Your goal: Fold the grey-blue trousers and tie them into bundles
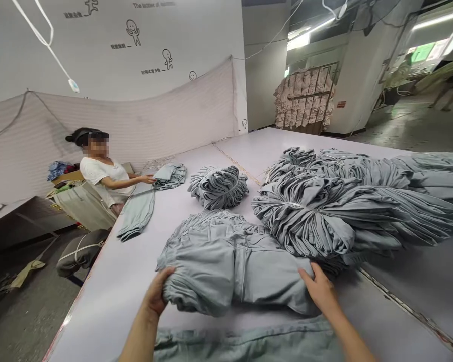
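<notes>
A thick stack of grey-blue trousers (211,266) lies in front of me on the pale table. My left hand (159,289) grips its left end, with the fingers partly hidden under the gathered cloth. At the right end, my right hand (319,285) has thumb and fingers closed on the cloth's corner. Nearer to me, a flat piece of light green-grey cloth (249,344) is cut off by the frame's bottom edge. Tied bundles of the same grey-blue cloth (309,211) are heaped just beyond my right hand, touching the stack.
A smaller tied bundle (219,187) sits past the stack. At the table's (101,291) left side, a seated person (105,173) handles folded cloth (169,176). A padded stool (82,253) stands by that edge. A rack of pale pink garments (305,98) is at the back.
</notes>
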A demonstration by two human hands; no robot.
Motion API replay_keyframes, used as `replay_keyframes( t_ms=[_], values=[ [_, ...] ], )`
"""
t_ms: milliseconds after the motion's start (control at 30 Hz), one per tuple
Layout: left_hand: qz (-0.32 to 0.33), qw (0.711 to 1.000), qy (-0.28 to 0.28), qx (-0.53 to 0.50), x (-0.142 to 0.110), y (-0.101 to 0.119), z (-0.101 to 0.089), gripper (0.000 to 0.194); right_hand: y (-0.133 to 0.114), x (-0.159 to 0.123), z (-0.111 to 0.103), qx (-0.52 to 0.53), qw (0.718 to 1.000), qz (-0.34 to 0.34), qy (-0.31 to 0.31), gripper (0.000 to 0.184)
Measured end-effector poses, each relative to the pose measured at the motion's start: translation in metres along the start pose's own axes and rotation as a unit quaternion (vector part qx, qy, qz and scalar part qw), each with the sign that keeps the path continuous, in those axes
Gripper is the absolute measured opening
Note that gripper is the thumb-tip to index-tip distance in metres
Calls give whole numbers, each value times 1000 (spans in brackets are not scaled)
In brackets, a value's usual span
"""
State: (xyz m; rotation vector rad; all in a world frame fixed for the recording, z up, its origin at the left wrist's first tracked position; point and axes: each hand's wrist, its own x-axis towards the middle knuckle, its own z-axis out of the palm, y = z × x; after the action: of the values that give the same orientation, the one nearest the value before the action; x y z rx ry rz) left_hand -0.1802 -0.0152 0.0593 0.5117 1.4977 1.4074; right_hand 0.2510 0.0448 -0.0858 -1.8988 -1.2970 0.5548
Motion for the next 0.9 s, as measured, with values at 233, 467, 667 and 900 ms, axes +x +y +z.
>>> replay_keyframes(
  t_ms=[233, 467, 667, 900],
  values=[
    [98, 989, 1, -111, -75, 70, -82, 22, -90, -29, -64, 128, 987, -93, -30, 49],
    [24, 988, 43, -147, -139, 48, -185, 40, -130, -109, -65, 259, 940, -45, -220, 46],
    [17, 990, 44, -136, -168, 21, -270, 70, -130, -187, -23, 219, 929, 15, -298, 48],
    [4, 993, 54, -107, -170, 28, -356, 77, -139, -246, -8, 214, 941, 21, -261, 49]
  ],
)
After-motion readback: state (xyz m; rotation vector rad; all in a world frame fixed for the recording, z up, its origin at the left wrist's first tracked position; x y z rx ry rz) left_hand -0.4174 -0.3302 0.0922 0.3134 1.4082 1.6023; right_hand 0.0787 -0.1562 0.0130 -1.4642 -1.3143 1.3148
